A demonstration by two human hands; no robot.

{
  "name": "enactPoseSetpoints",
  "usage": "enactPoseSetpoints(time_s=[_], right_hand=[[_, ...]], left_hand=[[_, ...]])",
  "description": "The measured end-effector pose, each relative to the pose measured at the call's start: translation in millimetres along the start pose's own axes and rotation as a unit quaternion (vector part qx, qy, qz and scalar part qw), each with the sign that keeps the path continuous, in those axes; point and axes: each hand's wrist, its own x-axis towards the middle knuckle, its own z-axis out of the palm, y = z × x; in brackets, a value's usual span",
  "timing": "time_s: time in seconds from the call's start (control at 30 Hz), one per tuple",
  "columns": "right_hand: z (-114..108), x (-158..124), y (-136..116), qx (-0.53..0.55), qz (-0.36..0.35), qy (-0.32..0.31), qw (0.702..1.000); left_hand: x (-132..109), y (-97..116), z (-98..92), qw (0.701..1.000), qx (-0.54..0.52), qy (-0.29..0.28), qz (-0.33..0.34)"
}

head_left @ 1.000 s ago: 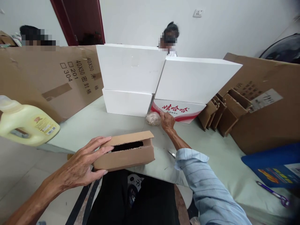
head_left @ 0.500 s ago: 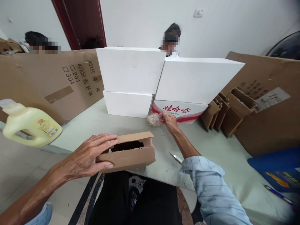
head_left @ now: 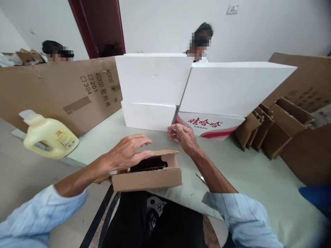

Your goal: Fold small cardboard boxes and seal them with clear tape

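Note:
A small brown cardboard box (head_left: 147,181) stands at the table's near edge, its top flap raised and a dark item (head_left: 148,164) showing inside. Over the box's left end and raised flap hovers my left hand (head_left: 129,150), fingers stretched and apart, gripping nothing. Farther off, my right hand (head_left: 184,137) has thumb and fingertips pinched together in front of the white boxes. Something small and clear seems to be at those fingertips, but it is mostly hidden. Beside my right forearm lies a slim silver tool (head_left: 201,177), partly covered by the arm.
White boxes (head_left: 155,81) stand stacked at the back, one with red lettering (head_left: 205,123). A large carton (head_left: 59,89) and yellow jug (head_left: 51,139) are left. Folded cardboard pieces (head_left: 276,127) and a blue container (head_left: 317,198) are right. Two people (head_left: 203,36) sit beyond.
My left hand has lifted off the small box and moved right and forward over it. My right hand stays by the white boxes; the clear crumpled ball there is now mostly hidden. The view has shifted.

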Motion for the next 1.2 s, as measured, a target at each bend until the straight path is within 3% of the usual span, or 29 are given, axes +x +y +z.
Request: enactPoseSetpoints(time_s=[0.2,0.43,0.77,0.97,1.2], right_hand=[[28.4,-18.5,-31.0,-0.067,-0.068,-0.011,0.995],[41.7,-23.2,-42.2,-0.094,-0.125,-0.028,0.987],[40.4,-27.9,-43.2,-0.104,-0.107,-0.032,0.988],[40.5,-29.8,-38.3,-0.037,-0.066,-0.054,0.996],[31.2,-32.0,-37.1,-0.003,-0.006,-0.088,0.996]], left_hand=[[51.0,-3.4,22.6,0.971,-0.221,-0.007,-0.088],[65.6,-11.6,29.1,0.922,-0.378,0.022,-0.083],[62.2,-9.5,33.9,0.907,-0.413,0.012,-0.078],[63.4,-17.5,37.6,0.906,-0.417,0.013,-0.069],[61.1,-19.4,35.8,0.925,-0.374,0.018,-0.071]])
